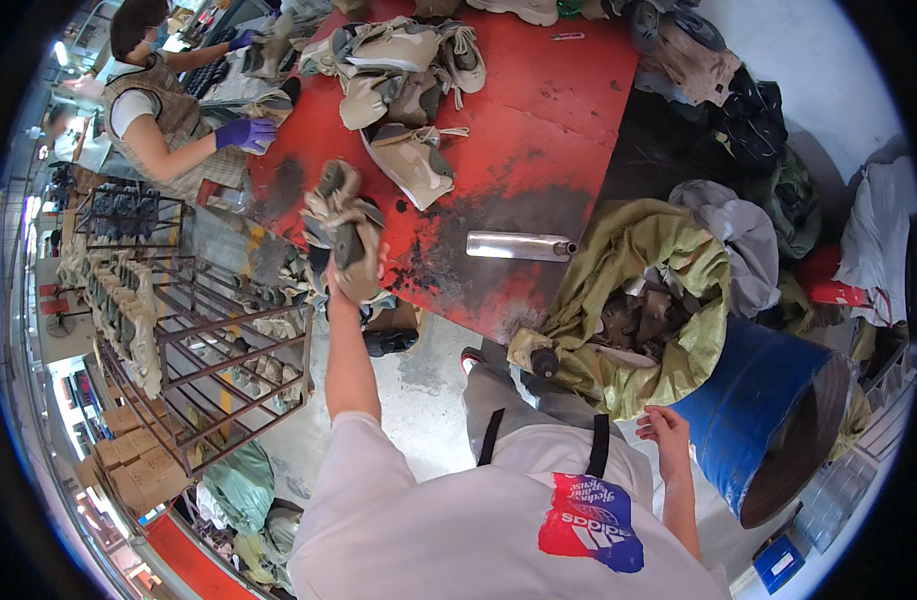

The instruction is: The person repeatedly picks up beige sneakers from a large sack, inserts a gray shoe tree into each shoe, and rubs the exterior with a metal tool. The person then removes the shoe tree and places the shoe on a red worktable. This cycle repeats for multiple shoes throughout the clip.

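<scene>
My left hand (356,278) reaches out over the near left edge of the red table (523,105), closed around tan and olive camouflage shoes (344,215); how many is hard to tell. Past it, more camouflage shoes (393,50) lie heaped on the table, with one shoe (410,165) lying nearer to me. A shiny metal bar (520,246) rests near the table's front right corner. My right hand (664,432) hangs low, its fingers loosely bent and apart with nothing in them. It is nearest to the yellow-green woven sack (683,240), which holds brownish pieces.
A blue barrel (748,400) lies tilted at my right. Metal racks (208,350) with shoes stand at the left, above cardboard boxes (138,465). Across the table's far left, a person (163,110) in purple gloves handles shoes. Bags and sacks (748,130) pile up at the right wall.
</scene>
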A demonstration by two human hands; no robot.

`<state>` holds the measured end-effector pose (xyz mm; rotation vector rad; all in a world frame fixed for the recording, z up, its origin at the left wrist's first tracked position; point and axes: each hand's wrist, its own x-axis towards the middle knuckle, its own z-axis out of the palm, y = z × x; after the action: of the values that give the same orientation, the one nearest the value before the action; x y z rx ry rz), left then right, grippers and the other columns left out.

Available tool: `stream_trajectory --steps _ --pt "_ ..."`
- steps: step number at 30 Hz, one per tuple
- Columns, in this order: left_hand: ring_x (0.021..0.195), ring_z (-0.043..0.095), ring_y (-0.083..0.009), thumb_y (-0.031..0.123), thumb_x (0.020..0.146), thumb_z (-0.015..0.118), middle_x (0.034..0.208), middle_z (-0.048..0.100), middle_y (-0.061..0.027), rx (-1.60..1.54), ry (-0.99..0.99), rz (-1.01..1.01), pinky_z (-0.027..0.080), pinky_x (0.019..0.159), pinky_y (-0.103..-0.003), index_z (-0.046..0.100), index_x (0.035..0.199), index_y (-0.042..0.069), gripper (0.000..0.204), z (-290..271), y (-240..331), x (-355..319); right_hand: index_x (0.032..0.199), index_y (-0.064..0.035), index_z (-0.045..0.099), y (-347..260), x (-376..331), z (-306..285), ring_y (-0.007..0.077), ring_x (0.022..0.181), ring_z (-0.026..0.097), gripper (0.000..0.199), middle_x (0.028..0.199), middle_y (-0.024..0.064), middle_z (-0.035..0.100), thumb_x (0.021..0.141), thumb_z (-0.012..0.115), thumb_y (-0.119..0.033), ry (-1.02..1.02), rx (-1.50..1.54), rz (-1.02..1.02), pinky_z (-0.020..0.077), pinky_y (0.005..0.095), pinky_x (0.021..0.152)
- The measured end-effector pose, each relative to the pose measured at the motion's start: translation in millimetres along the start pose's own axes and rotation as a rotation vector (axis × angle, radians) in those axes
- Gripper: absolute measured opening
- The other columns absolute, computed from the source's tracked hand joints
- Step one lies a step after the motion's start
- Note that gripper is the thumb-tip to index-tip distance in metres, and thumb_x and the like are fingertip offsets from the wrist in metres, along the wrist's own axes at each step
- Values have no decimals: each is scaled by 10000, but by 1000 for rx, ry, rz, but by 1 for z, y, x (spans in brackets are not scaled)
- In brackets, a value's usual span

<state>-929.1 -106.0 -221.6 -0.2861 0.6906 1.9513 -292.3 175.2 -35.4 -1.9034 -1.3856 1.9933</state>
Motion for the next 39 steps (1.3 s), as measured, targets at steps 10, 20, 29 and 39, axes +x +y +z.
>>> stream_trajectory --steps 10,20,29,39 --pt "1244 608 -271 377 1008 501 1429 555 -107 422 706 384 534 1004 -450 535 1344 95 440 -90 41 19 1082 8 711 3 40 14 112 750 633 304 863 48 693 1018 639 -281 -21 -94 -72 516 267 687" --pt "721 669 -185 329 1019 540 754 661 -50 1510 555 -1049 558 563 -337 694 1006 87 288 -143 -226 -397 977 13 701 171 304 -16 334 876 724 271 953 203 728 923 637 -245 -64 -747 -60 549 427 759" --pt "724 655 -179 329 953 591 827 695 -44 1192 1304 -1021 528 574 -374 697 989 91 263 -40 -277 -471 1563 -178 276 117 496 19 483 1315 484 818 1510 333 368 896 722 -336 355 -717 29 436 529 1082" --pt "767 618 -90 217 1010 643 868 677 -23 1131 1044 -620 474 646 -226 678 1075 22 208 -104 -363 -509 1410 -189 606 109 477 1 419 1108 661 574 1227 221 693 872 709 -362 497 -688 -167 531 525 942"
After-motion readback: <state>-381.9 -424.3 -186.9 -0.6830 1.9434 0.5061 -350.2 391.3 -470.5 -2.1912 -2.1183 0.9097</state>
